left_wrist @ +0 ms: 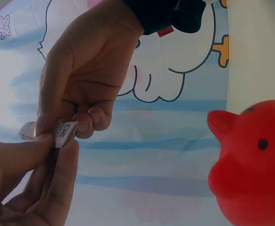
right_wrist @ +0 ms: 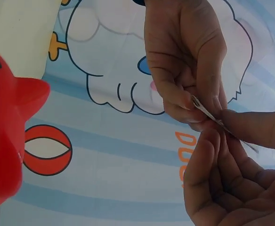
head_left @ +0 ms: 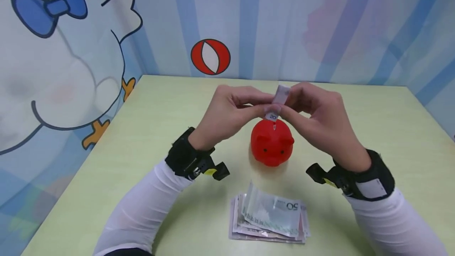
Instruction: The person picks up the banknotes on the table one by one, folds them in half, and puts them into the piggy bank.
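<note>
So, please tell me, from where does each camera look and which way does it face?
Head: worn on the head, facing forward and down at the red piggy bank and banknote stack; left hand, right hand and white sleeves show.
Left wrist: on that wrist, facing the folded note; both hands show.
Right wrist: on that wrist, facing the same note; both hands show.
Both wrist views share the piggy bank and cartoon wall.

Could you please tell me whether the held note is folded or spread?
Folded: the note is a narrow strip, pinched by the left hand and right hand, its end visibly doubled.
</note>
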A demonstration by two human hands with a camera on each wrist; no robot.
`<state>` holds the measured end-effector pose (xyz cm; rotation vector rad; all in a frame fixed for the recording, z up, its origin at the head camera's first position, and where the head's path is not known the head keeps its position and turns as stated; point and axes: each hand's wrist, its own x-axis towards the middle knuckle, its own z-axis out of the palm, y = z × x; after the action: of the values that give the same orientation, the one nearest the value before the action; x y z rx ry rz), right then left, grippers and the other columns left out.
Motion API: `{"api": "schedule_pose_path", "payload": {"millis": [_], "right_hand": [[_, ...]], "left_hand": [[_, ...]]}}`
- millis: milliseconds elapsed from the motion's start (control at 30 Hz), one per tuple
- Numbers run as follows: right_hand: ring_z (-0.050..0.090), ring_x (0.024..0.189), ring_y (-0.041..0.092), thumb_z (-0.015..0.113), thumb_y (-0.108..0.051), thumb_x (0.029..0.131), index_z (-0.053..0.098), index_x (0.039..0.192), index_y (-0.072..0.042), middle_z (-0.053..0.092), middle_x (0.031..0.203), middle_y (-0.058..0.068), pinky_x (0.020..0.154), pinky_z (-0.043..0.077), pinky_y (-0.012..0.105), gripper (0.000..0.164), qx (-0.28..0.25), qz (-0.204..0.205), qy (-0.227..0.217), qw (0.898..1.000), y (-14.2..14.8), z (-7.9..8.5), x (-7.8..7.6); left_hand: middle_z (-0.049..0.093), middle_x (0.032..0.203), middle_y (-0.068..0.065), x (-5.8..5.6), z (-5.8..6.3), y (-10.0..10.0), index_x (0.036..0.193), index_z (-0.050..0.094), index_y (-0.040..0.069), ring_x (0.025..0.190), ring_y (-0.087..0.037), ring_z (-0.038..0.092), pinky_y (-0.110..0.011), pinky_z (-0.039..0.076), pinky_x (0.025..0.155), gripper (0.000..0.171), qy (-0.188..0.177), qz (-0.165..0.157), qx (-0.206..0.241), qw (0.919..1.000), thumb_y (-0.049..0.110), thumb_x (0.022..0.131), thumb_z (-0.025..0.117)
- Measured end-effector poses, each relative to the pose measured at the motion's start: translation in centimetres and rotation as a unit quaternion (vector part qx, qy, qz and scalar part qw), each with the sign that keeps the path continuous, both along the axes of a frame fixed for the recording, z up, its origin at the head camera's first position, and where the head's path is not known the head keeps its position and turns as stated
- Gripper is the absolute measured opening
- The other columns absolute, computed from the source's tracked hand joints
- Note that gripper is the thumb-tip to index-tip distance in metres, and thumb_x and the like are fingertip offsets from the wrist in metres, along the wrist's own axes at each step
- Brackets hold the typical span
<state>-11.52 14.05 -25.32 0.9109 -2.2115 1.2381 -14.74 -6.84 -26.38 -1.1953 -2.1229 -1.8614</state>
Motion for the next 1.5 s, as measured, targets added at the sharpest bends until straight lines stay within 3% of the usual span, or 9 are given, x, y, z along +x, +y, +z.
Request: {"api": "schedule_pose_path", "payload": {"millis": [100, 167, 267, 367, 467, 1000, 1267, 1400, 1500], "right_hand": [[0.063, 0.067, 0.007, 0.075, -0.002, 0.082, 0.062, 0.111, -0.003, 0.067, 0.08, -0.002, 0.069, 0.054, 0.015, 0.032, 0.04, -0.032, 0.015, 0.999, 0.2, -0.5, -1.1], [0.06, 0.063, 0.007, 0.073, -0.003, 0.083, 0.057, 0.121, -0.004, 0.065, 0.076, -0.001, 0.065, 0.052, 0.016, 0.041, 0.07, -0.057, 0.016, 0.996, 0.3, -1.1, -2.0], [0.058, 0.06, 0.008, 0.071, -0.005, 0.083, 0.052, 0.123, -0.004, 0.064, 0.072, 0.001, 0.061, 0.052, 0.021, 0.044, 0.111, -0.095, -0.005, 0.989, 0.5, -2.1, -3.0], [0.06, 0.06, 0.014, 0.071, -0.006, 0.082, 0.053, 0.112, -0.003, 0.065, 0.073, 0.005, 0.06, 0.053, 0.027, 0.034, 0.139, -0.121, -0.045, 0.982, 0.7, -3.0, -3.8], [0.059, 0.059, 0.018, 0.068, -0.007, 0.082, 0.051, 0.101, -0.003, 0.064, 0.072, 0.007, 0.059, 0.053, 0.031, 0.026, 0.162, -0.139, -0.083, 0.973, 0.8, -3.7, -4.4], [0.054, 0.056, 0.02, 0.054, -0.007, 0.091, 0.05, 0.093, -0.004, 0.055, 0.068, 0.009, 0.054, 0.054, 0.028, 0.005, 0.25, -0.081, -0.193, 0.945, -0.4, -5.2, -5.0], [0.063, 0.073, 0.019, 0.059, -0.029, 0.097, 0.063, 0.111, -0.006, 0.068, 0.087, 0.006, 0.066, 0.056, 0.032, 0.027, 0.263, -0.022, -0.236, 0.935, 0.8, -3.2, -4.5], [0.064, 0.08, 0.017, 0.06, -0.024, 0.097, 0.07, 0.113, -0.007, 0.071, 0.094, 0.003, 0.07, 0.056, 0.031, 0.026, 0.272, 0.013, -0.215, 0.938, 1.5, -2.6, -4.4], [0.065, 0.079, 0.018, 0.065, -0.015, 0.093, 0.072, 0.11, -0.005, 0.072, 0.091, 0.004, 0.069, 0.057, 0.031, 0.02, 0.275, 0.005, -0.193, 0.942, 1.5, -3.4, -4.9]], "left_hand": [[0.072, 0.108, 0.0, -1.0, -0.5, 0.0, 0.126, 0.067, 0.01, 0.096, -0.012, 0.068, -0.03, 0.057, 0.084, 0.037, -0.018, 0.013, -0.084, 0.9962, 0.013, 0.089, 0.071], [0.068, 0.117, 0.002, -1.8, -1.2, 0.0, 0.135, 0.06, 0.014, 0.104, -0.011, 0.064, -0.028, 0.056, 0.087, 0.049, -0.037, 0.018, -0.155, 0.9871, 0.019, 0.088, 0.073], [0.057, 0.132, 0.0, -2.9, -2.7, 0.3, 0.146, 0.045, 0.018, 0.118, -0.015, 0.055, -0.03, 0.054, 0.091, 0.071, -0.055, 0.018, -0.265, 0.9626, 0.028, 0.084, 0.077], [0.048, 0.14, -0.003, -3.6, -4.3, 0.9, 0.152, 0.035, 0.019, 0.127, -0.019, 0.046, -0.03, 0.054, 0.09, 0.088, -0.053, 0.017, -0.345, 0.9369, 0.036, 0.078, 0.081], [0.047, 0.137, -0.004, -4.0, -5.5, 1.5, 0.152, 0.033, 0.018, 0.124, -0.018, 0.045, -0.027, 0.056, 0.083, 0.095, -0.055, 0.01, -0.374, 0.9259, 0.038, 0.074, 0.084], [0.046, 0.13, -0.003, -3.9, -6.2, 1.8, 0.142, 0.047, 0.016, 0.115, -0.014, 0.047, -0.021, 0.055, 0.076, 0.078, -0.073, -0.009, -0.376, 0.9238, 0.033, 0.076, 0.084], [0.045, 0.132, -0.003, -4.0, -6.4, 1.7, 0.136, 0.051, 0.017, 0.117, -0.014, 0.047, -0.021, 0.056, 0.076, 0.073, -0.085, -0.013, -0.367, 0.9261, 0.032, 0.074, 0.085], [0.044, 0.132, -0.002, -4.1, -6.4, 1.6, 0.141, 0.047, 0.02, 0.117, -0.014, 0.046, -0.022, 0.056, 0.076, 0.08, -0.092, -0.013, -0.367, 0.9255, 0.032, 0.073, 0.086], [0.045, 0.132, -0.002, -4.1, -6.4, 1.8, 0.145, 0.044, 0.021, 0.118, -0.015, 0.046, -0.022, 0.056, 0.076, 0.084, -0.088, -0.012, -0.371, 0.9245, 0.033, 0.073, 0.086]]}}
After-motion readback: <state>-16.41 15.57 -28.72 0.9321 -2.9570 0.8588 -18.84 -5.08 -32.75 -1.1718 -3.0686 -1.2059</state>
